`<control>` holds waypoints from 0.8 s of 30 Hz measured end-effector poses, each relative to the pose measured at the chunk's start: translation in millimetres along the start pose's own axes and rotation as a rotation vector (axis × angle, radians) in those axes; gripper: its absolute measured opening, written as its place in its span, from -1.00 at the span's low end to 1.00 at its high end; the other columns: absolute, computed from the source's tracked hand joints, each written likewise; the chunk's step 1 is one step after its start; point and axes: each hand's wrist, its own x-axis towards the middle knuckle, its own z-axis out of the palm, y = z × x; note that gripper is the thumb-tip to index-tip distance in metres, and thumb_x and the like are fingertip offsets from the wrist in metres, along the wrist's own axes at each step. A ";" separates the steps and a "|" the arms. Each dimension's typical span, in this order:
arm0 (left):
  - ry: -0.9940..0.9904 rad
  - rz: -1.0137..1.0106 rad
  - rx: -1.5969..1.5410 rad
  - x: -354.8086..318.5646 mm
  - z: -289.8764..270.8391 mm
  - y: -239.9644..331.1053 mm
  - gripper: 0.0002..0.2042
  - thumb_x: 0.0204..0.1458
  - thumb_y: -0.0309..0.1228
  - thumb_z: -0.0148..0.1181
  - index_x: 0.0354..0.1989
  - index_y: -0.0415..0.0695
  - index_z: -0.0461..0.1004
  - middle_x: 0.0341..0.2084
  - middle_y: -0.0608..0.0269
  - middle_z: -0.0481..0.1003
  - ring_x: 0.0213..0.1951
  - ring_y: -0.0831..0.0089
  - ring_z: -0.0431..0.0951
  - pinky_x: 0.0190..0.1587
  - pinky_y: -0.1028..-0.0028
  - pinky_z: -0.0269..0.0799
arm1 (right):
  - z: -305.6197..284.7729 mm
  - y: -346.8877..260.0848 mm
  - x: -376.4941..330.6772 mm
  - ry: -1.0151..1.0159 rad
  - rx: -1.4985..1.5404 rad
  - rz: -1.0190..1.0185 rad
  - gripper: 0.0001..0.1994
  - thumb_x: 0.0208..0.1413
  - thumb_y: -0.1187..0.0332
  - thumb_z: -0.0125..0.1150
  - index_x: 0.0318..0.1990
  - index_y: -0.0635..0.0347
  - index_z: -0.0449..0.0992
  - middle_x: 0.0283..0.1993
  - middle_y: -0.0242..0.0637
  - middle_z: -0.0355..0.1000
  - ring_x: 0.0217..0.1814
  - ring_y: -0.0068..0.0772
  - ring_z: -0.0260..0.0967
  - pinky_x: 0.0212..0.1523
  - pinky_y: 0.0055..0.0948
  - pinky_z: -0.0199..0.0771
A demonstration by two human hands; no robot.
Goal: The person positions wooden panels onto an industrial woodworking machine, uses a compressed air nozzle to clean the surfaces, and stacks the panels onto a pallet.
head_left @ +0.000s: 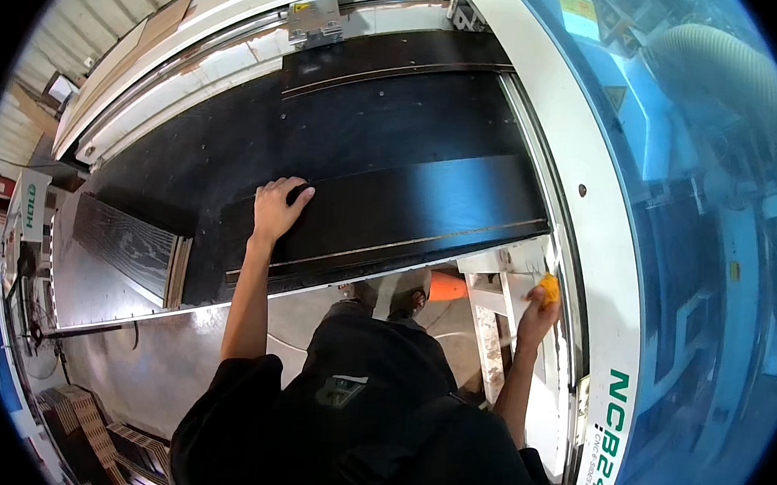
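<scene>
- Fingers of the left hand (275, 211) arch close together, thumb spread apart; what the fingertips bear on is hard to see.
- That hand rests at the far edge of the black panel (381, 215), which lies along the machine bed's (234, 144) near edge; the left forearm hides part of its left end.
- Right hand (537, 318), beyond the bed's near right corner, pinches a yellow object (550, 290), partly covered, its kind unclear.
- Below the near edge, an orange object (446, 287) is partly hidden.

The near black panel (390, 211) looks smooth and glossy, the shirt (395, 430) matt cloth
</scene>
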 end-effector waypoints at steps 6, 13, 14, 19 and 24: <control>0.037 0.008 0.009 8.5 -0.4 13.2 -0.63 0.10 0.03 0.33 -0.11 0.03 0.68 -0.28 0.23 0.63 -0.16 0.16 0.61 -0.02 0.18 0.38 | 55.7 -54.5 -56.9 -0.948 -0.297 0.222 -0.57 0.39 0.09 0.18 0.18 0.25 0.50 -0.21 -0.23 0.55 -0.20 -0.40 0.50 -0.16 -0.38 0.51; 0.005 -0.008 -0.041 -2.3 3.5 -0.9 -0.60 0.10 0.05 0.32 -0.06 0.03 0.68 -0.18 0.20 0.65 -0.07 0.20 0.60 0.07 0.24 0.34 | 138.2 -141.7 -46.5 -1.302 -0.299 0.188 -0.53 0.37 0.07 0.19 0.20 0.27 0.50 0.04 -0.11 0.59 0.10 -0.25 0.54 0.14 -0.30 0.48; -0.001 0.015 -0.072 -2.0 5.2 -5.0 -0.60 0.11 0.05 0.31 -0.05 0.03 0.68 -0.16 0.20 0.65 -0.04 0.21 0.60 0.09 0.24 0.34 | 142.6 -154.0 -41.7 -1.299 -0.299 0.230 -0.54 0.38 0.08 0.19 0.20 0.28 0.49 0.05 -0.15 0.59 0.09 -0.30 0.53 0.15 -0.32 0.47; 0.117 -0.080 -0.114 0.1 -6.2 -56.1 -0.77 0.27 -0.22 0.16 -0.14 -0.05 0.67 -0.30 0.17 0.67 -0.21 0.09 0.66 -0.09 0.14 0.51 | 144.9 -157.0 -14.3 -1.226 -0.244 0.394 -0.53 0.36 0.02 0.20 0.15 0.27 0.49 -0.39 -0.44 0.42 -0.49 -0.61 0.36 -0.43 -0.50 0.43; 0.097 -0.165 -0.090 -11.8 -26.0 -98.2 -0.78 0.25 -0.24 0.17 -0.24 -0.08 0.68 -0.35 0.17 0.64 -0.23 0.08 0.65 -0.09 0.12 0.51 | 156.3 -168.3 -37.3 -1.415 -0.333 0.393 -0.52 0.34 0.04 0.20 0.20 0.24 0.51 -0.30 -0.25 0.55 -0.31 -0.42 0.54 -0.25 -0.41 0.53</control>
